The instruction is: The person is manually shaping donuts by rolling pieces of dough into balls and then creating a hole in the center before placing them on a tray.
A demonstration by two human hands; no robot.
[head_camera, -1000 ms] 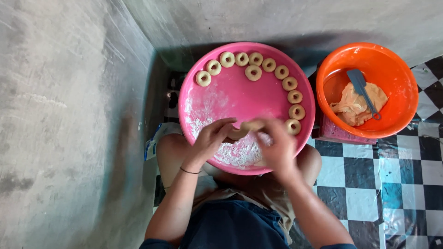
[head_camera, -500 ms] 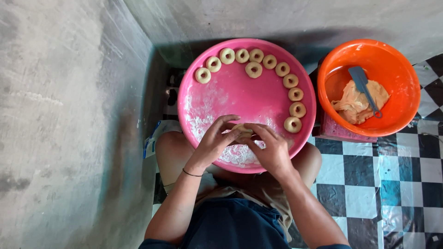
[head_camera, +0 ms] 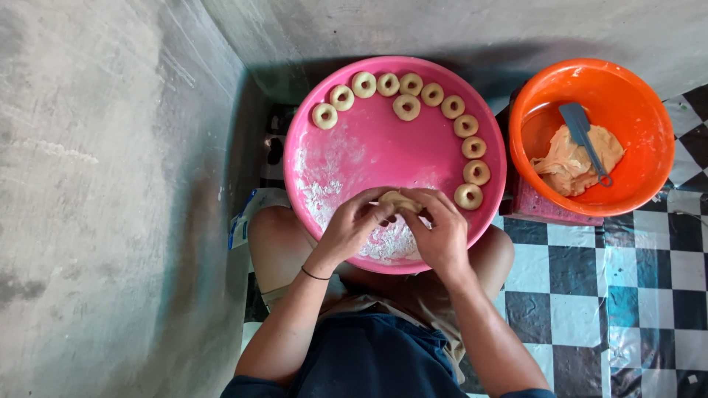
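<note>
Head view looks straight down on a round pink tray (head_camera: 346, 162) resting across the person's knees. Both hands meet over its near edge, above a patch of white flour (head_camera: 383, 239). Between them sits a small lump of dough (head_camera: 399, 200), pale tan, its long axis running left to right, from one set of fingertips to the other. The left hand (head_camera: 352, 230) curls in from the left and pinches the lump's left end; the right hand (head_camera: 441, 230) curls in from the right and grips the other end, its fingers arched over the top. Neither hand is nearer: the dough lies level between the two, just beyond the knuckles, toward the tray's middle.

Along the tray's far and right edge runs a curved row of dough rings (head_camera: 431, 94), with one ring set just inside the row. The last ring (head_camera: 468, 196) lies just beside the right hand, near the tray's right edge.

Well apart, to the right of the tray, an orange bowl (head_camera: 634, 99) holds a mass of dough (head_camera: 571, 158) with a grey scraper (head_camera: 582, 133) lying on it.
</note>
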